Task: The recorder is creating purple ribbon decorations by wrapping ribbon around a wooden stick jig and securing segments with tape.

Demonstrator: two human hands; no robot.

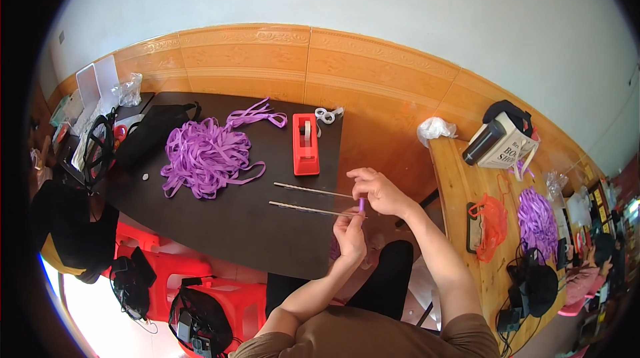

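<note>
Two thin metal rods, an upper one (310, 189) and a lower one (303, 208), lie roughly side by side, reaching from the dark table past its right edge. A short stretch of purple ribbon (362, 205) spans the gap between their right ends. My left hand (351, 235) pinches the ribbon at the lower rod, thumb and fingertips together. Just above, my right hand (380, 193) bends its fingers round the ribbon by the upper rod. Part of the ribbon is hidden by my fingers. A large heap of purple ribbon (207, 158) sits on the table.
Beyond the rods stands a red tape dispenser (306, 151), with white tape rolls (327, 115) behind it. A black bag (153, 133) lies at left. On the wooden table at right are a red plastic bag (491, 225) and more purple ribbon (537, 221). Red stools (177, 275) stand at lower left.
</note>
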